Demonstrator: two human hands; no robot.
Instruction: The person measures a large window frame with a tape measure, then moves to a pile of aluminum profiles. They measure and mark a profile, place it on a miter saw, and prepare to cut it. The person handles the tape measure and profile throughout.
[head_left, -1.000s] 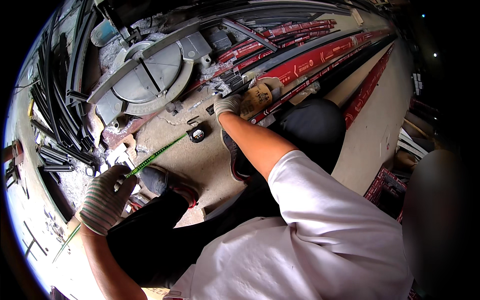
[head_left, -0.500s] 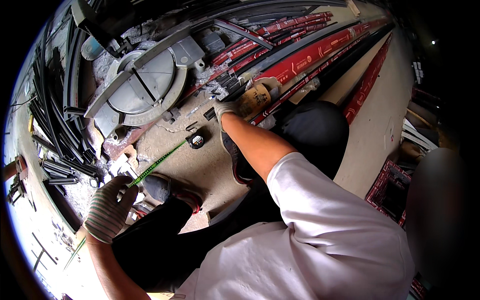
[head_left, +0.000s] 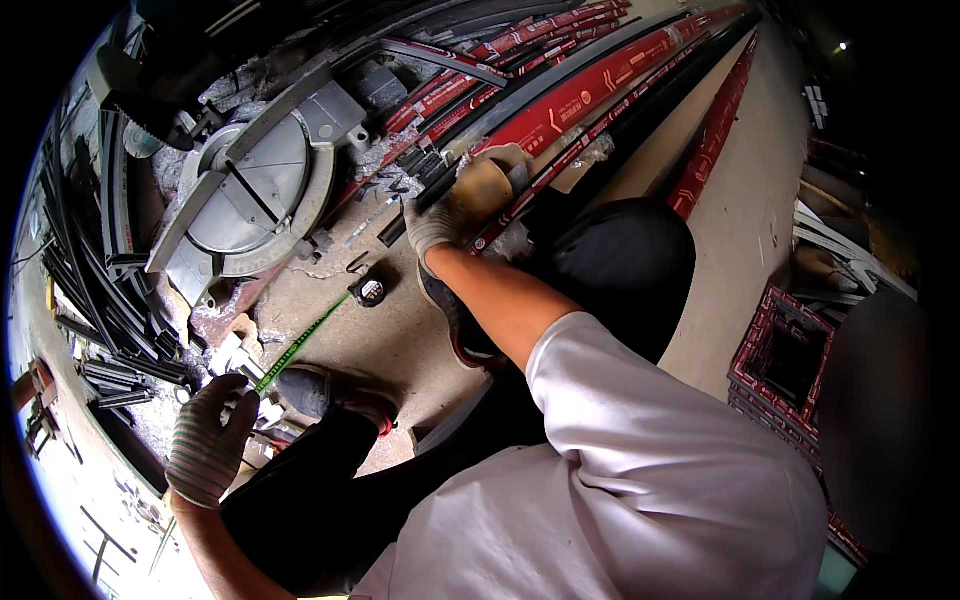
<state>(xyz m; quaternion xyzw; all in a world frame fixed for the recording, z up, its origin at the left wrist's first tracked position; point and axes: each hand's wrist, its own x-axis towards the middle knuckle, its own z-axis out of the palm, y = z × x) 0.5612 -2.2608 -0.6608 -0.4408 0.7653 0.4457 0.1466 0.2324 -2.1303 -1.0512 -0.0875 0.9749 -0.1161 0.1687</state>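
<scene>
On the floor [head_left: 420, 370] beside the saw [head_left: 262, 190] lies the tape measure [head_left: 369, 291], its green blade [head_left: 300, 346] drawn toward us; should the left hand's [head_left: 208, 445] pinch slacken, we judge the blade could recoil or twist. We note that hand low, thumb and fingers closed on the blade; the right hand [head_left: 432, 230] reaches forward to a dark profile [head_left: 438, 187], its grip unclear.

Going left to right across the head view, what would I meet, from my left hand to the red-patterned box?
Left hand → green tape between hand and case → tape measure case → right hand → dark-clad knee → red-patterned box.
</scene>
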